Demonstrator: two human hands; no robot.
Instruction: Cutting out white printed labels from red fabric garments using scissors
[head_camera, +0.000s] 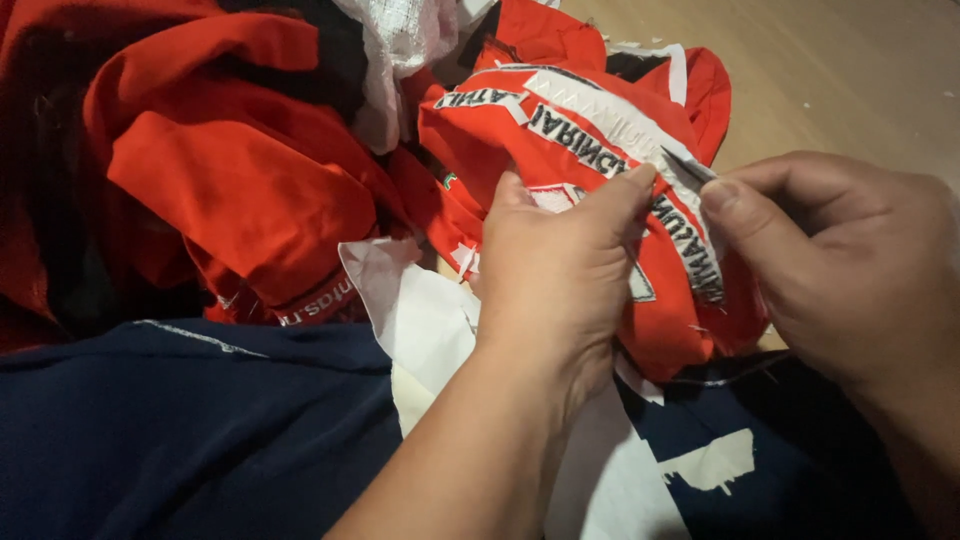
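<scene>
A small grey pointed blade (688, 166) is pinched in the right hand (850, 270), its tip at white embroidered lettering. The red fabric garment piece (590, 140) is gripped taut by the left hand (560, 270), presumably steadying stitches, above a heap of red cloth (230, 170) and navy fabric (180, 430).

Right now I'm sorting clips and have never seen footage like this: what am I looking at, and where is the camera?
There is no machine here. One camera sits on a person's head and looks down at their two bare hands. The left hand grips a red cloth piece with white embroidered bands. The right hand pinches a small pointed metal tool against a band. More red cloth is heaped to the left. Dark blue cloth and white fabric lie below. A tan floor shows at upper right.
</scene>
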